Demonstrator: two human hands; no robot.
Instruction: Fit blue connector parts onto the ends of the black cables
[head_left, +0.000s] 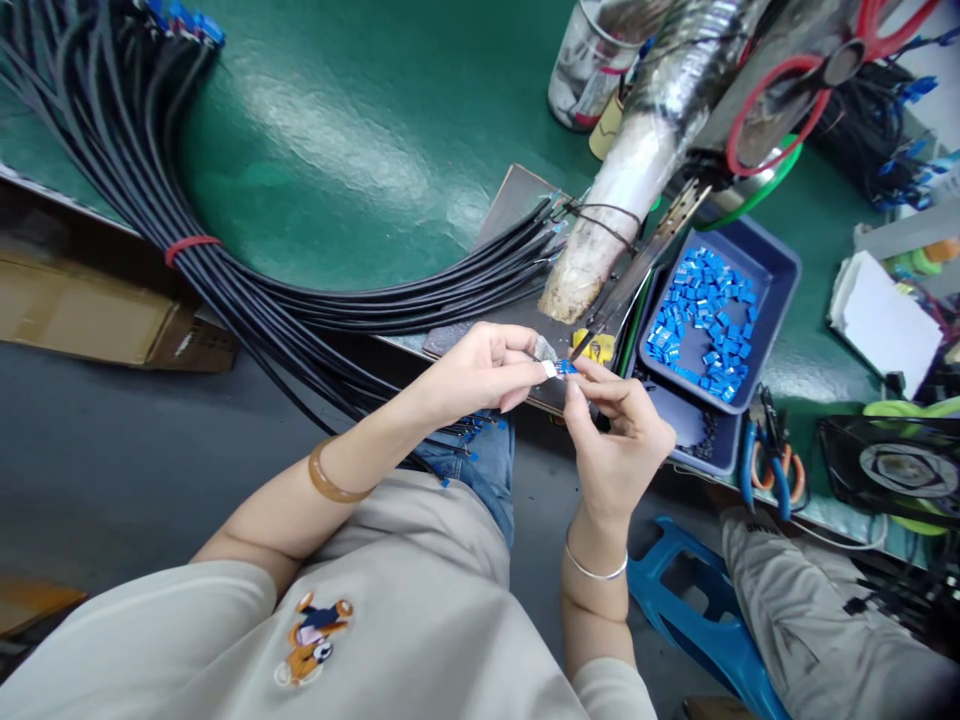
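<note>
A small blue connector (566,367) sits between my two hands, right under the dark tip of a soldering iron (611,300) that slants down from the upper right. My right hand (621,415) pinches the connector between thumb and forefinger. From the other side my left hand (495,372) is closed, thumb against forefinger, with its fingertips close to the connector; what it grips is hidden. Something white and grey wraps its fingertips. Below and behind the left hand runs a bundle of black cables (360,310), held by a red tie (192,246).
Right of my hands, a blue-grey tray (776,265) holds many blue connectors. Pliers (771,460) lie near the table edge. A silvery pipe (637,150) and red-handled scissors (780,115) hang over the green table (322,130). Another person's leg (795,600) is at right, beside a blue stool (697,600).
</note>
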